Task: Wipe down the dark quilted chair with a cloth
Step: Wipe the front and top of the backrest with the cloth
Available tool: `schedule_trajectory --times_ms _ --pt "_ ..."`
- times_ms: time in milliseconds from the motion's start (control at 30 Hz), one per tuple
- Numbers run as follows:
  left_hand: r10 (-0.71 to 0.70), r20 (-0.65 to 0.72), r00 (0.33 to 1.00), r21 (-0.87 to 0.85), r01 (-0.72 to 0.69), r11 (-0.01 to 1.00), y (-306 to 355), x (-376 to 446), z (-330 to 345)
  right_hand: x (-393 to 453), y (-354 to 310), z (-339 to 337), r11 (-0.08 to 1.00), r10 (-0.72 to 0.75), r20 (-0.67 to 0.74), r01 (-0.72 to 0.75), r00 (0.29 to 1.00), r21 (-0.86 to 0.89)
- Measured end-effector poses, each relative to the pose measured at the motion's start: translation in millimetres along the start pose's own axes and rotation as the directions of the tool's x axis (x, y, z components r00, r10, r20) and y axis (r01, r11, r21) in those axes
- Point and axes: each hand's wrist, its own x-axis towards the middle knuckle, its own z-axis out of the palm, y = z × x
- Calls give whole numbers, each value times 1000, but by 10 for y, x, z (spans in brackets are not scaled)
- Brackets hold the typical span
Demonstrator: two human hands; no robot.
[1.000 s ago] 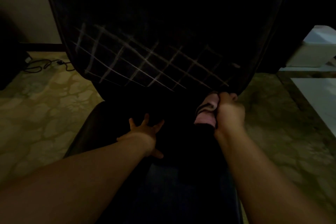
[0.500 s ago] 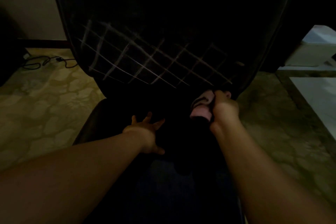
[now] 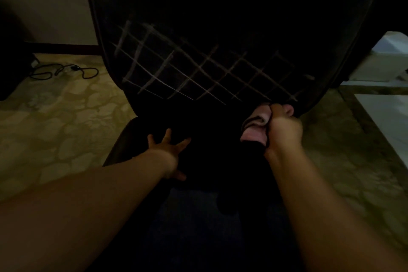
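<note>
Dimly lit: right hand grips bunched pink cloth against lower edge of dark quilted chair back; left hand, fingers spread, braces seat. Best press firmly, follow stitched grooves, keep chair steadied.

No readable text, labels, brands or numbers anywhere.

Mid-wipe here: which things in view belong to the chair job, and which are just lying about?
Job:
dark quilted chair with pale diamond stitching
bunched pink cloth, gripped by right hand
left hand, fingers spread on the seat

Lying about:
coiled black cable on the floor
white furniture at right
</note>
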Motion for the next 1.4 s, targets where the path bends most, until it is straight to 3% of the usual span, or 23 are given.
schedule_trajectory --times_ms 100,200,267,333,400,500,633,733,933,1200,1300,1400 --pt "-33 17 999 -52 34 998 -85 177 114 9 48 -61 996 5 25 -3 1000 -88" --pt "-54 23 998 -82 56 995 -117 230 136 40 150 -43 967 186 14 -180 983 -180" --pt "-46 19 999 -84 47 995 -89 159 120 36 172 22 956 223 -38 -227 974 -184" --pt "-69 34 997 -98 72 993 -73 105 100 -2 174 97 961 149 -66 -160 987 -225" --pt "-62 33 998 -92 65 994 -81 127 105 -89 155 147 968 45 7 -42 999 -247" --pt "-66 30 997 -103 69 992 -78 112 92 -182 83 220 983 46 117 -24 992 -183" --pt "-77 60 995 -141 85 986 4 -62 -9 -117 152 315 970 219 34 -213 975 -118" --pt "-89 75 993 -175 100 979 44 -177 -69 -83 296 335 928 367 75 -359 927 -104" --pt "-88 83 993 -196 102 975 82 -305 -155 -189 251 428 955 198 82 -173 977 -242" --pt "-92 67 994 -191 103 976 61 -324 -130 -175 512 474 932 363 114 -362 925 -33" --pt "-79 63 995 -189 89 978 49 -316 -120 -165 485 527 938 334 75 -324 940 -120" --pt "-83 67 994 -202 95 975 41 -316 -134 -192 374 574 963 205 67 -189 976 -194"
